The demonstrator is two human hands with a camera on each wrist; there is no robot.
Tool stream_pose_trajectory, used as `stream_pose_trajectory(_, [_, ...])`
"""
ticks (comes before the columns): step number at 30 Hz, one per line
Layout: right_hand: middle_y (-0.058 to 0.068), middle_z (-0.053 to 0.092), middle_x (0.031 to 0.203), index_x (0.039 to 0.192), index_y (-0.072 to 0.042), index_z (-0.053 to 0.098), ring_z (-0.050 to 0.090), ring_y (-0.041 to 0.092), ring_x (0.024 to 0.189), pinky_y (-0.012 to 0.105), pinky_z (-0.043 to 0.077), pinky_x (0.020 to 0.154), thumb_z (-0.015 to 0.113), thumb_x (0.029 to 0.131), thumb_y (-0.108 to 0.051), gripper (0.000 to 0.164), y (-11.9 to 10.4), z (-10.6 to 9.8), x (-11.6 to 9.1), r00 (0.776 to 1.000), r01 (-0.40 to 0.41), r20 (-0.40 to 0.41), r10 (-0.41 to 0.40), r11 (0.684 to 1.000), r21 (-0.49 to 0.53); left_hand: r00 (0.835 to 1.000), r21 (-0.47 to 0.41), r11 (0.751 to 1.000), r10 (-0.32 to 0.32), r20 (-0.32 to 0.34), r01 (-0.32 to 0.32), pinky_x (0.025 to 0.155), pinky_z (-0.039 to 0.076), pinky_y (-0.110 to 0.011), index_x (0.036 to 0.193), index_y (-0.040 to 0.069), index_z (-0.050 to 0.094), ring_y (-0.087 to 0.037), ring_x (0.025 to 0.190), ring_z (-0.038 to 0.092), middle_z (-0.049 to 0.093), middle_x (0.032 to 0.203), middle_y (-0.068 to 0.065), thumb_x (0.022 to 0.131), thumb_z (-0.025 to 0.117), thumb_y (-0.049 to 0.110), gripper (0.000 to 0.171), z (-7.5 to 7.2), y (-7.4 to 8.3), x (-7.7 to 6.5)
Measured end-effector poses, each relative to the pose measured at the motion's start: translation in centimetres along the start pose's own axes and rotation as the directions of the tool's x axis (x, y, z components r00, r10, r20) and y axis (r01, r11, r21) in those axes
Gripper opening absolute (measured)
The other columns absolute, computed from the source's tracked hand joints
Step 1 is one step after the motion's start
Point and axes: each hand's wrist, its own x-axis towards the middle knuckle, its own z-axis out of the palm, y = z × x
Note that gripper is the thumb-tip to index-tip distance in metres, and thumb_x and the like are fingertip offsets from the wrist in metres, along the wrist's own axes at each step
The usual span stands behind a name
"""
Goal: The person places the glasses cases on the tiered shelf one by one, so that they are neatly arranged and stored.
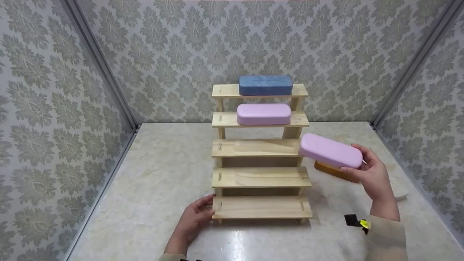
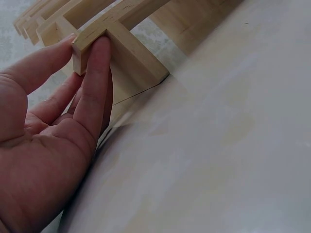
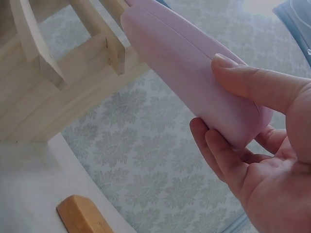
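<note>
My right hand (image 1: 375, 175) grips one end of a pink glasses case (image 1: 330, 150), thumb on one face and fingers under it in the right wrist view. The case is tilted in the air, its far end by the right end of the middle step of a wooden stepped shelf (image 1: 261, 208). At the lowest step's left end, my left hand (image 1: 195, 216) pinches the board between thumb and fingers, seen closely in the left wrist view. On the top step lies a blue glasses case (image 1: 265, 85); a second pink glasses case (image 1: 264, 114) lies one step below.
An orange-brown case (image 1: 335, 171) lies on the marbled table (image 1: 163, 163) right of the shelf, partly hidden by the held case. Something white (image 1: 401, 196) shows behind my right wrist. Patterned walls (image 1: 174, 54) stand at the back and both sides.
</note>
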Motion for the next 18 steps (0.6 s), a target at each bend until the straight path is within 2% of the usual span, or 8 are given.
stream_pose_trajectory(11, [-0.006, 0.055, 0.131, 0.148, 0.002, 0.045, 0.063, 0.003, 0.11, 0.016, 0.058, 0.086, 0.081, 0.081, 0.008, 0.076, -0.9, 3.1, 1.9, 0.997, 0.036, 0.069, -0.034, 0.999, -0.023, 1.0, -0.006, 1.0, 0.011, 0.017, -0.01, 0.089, 0.06, -0.03, 0.153, -0.005, 0.04, -0.015, 0.111, 0.066, 0.059, 0.136, -0.014, 0.092, 0.073, 0.006, 0.07, -0.2, -0.1, 0.1])
stream_pose_trajectory(18, [-0.006, 0.056, 0.132, 0.148, 0.001, 0.045, 0.062, 0.005, 0.112, 0.016, 0.058, 0.087, 0.081, 0.081, 0.008, 0.076, -1.2, 5.1, 3.1, 0.992, 0.023, 0.122, -0.018, 0.999, -0.04, 1.0, -0.007, 1.0, 0.01, 0.018, -0.01, 0.089, 0.06, -0.028, 0.153, -0.006, 0.04, -0.014, 0.112, 0.065, 0.059, 0.135, -0.014, 0.091, 0.073, 0.006, 0.071, -0.3, -0.2, 0.1])
